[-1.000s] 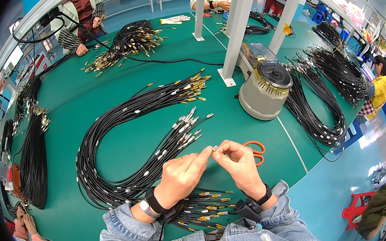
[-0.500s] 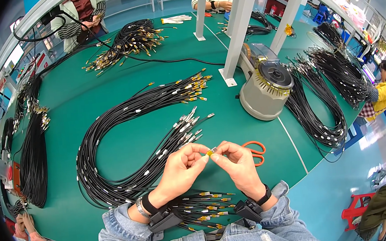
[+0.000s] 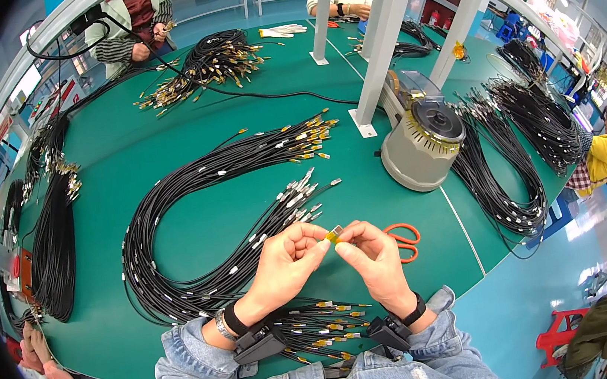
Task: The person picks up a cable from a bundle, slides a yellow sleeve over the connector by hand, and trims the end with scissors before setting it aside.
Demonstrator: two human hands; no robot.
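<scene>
My left hand [image 3: 289, 260] and my right hand [image 3: 376, 257] meet over the table in front of me, both closed in a pinch. Between their fingertips is a small metal cable connector [image 3: 335, 233] with yellow tape on it. The left thumb and fingers grip one side, the right ones the other; the fingers partly cover it. Just right of my right hand lie scissors with orange handles [image 3: 418, 233], their blades hidden. Below my wrists a bundle of black cables [image 3: 322, 323] shows yellow-taped ends. Beyond my left hand, black cables [image 3: 145, 230] curve in a U.
A round grey tape dispenser [image 3: 420, 157] stands beside white metal posts [image 3: 379, 61] on the green table [image 3: 195, 220]. More cable bundles lie left [image 3: 54, 255], right [image 3: 501, 182] and at the far side [image 3: 218, 61], near white gloves [image 3: 282, 32]. Several people sit or stand around.
The connector now tilts up, showing more metal above my fingertips. My hands stay almost in place. Across the table, a person's hands have moved apart.
</scene>
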